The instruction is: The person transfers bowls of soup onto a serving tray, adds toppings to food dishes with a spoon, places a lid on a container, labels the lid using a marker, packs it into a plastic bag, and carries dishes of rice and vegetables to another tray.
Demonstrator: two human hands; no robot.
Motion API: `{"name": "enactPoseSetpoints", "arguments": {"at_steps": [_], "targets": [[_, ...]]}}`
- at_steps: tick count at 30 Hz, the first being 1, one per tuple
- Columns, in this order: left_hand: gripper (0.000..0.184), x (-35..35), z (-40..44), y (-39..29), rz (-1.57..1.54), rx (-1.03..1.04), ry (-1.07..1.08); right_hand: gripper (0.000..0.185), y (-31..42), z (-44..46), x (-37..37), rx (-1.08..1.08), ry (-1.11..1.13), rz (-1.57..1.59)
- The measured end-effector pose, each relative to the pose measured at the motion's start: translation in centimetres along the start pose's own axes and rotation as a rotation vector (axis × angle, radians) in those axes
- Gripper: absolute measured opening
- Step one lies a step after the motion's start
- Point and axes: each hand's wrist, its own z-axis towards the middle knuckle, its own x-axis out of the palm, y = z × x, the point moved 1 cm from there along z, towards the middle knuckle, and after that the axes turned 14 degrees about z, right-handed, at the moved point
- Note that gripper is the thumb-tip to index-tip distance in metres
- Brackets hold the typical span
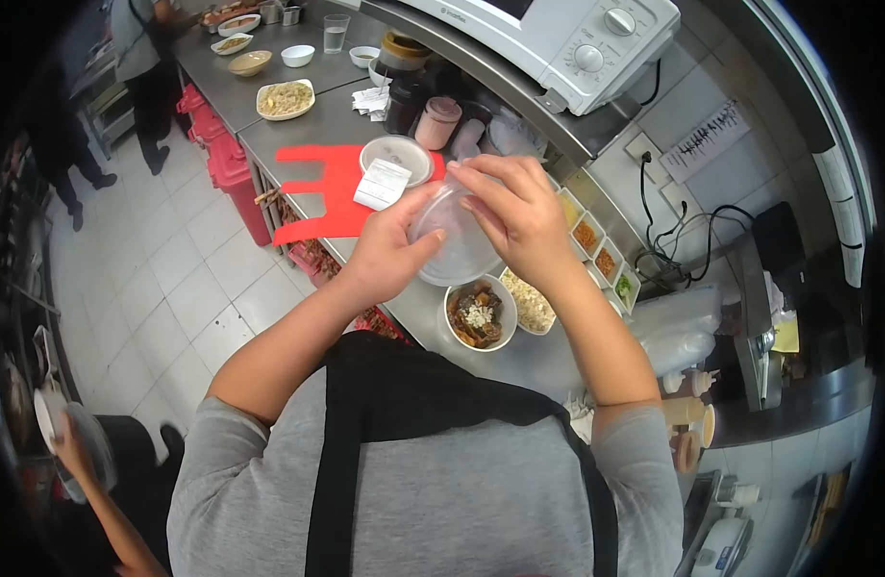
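A clear lid (454,252) is held above the bench (288,135), between the left hand (394,245) and the right hand (514,212). The left grip is nearly closed on the near-left part of the lid, thumb over its face, the other fingers largely concealed. The right grip pinches the rim at about one o'clock; the exact contact is hard to make out. Whether it is one lid or several nested cannot be told.

At five o'clock from the lid sits a white bowl (486,347) of dark, glossy food with a pale topping. At four o'clock, a white dish (539,333) of pale chopped food is partly covered by the bowl and right forearm.

At ten o'clock lies a red bag (317,207), its right part hidden under a lidded container (396,154) with clouded contents. The receipt (382,183) against it is too small to read. At one o'clock, the microwave (558,43) is cut off by the top edge. At eight o'clock, a co-worker's hand (72,447) holds a pale round object (48,415), its kind unclear.
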Motion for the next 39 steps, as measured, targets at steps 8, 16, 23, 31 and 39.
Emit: {"name": "enactPoseSetpoints", "arguments": {"at_steps": [8, 16, 23, 31, 39], "targets": [[0.050, -0.6, -1.5, -1.5, 0.089, -0.012, -0.012, 0.031, 0.6, 0.3, 0.8, -0.035, -0.049, 0.020], [0.051, -0.4, -1.7, -2.4, -0.064, -0.032, 0.061, 0.037, 0.6, -0.3, 0.8, -0.183, -0.097, -0.050], [0.051, -0.5, -1.8, -2.7, -0.118, -0.064, 0.092, 0.038, 0.8, -0.3, 0.7, -0.152, -0.078, -0.045], [0.050, -1.0, -1.8, -2.7, 0.022, -0.058, 0.067, 0.038, 1.0, 0.0, 0.9, -0.081, -0.040, -0.004], [0.052, -1.6, -1.6, -2.4, 0.030, -0.077, 0.084, 0.036, 1.2, 0.4, 1.2, -0.047, -0.043, 0.011]]}}
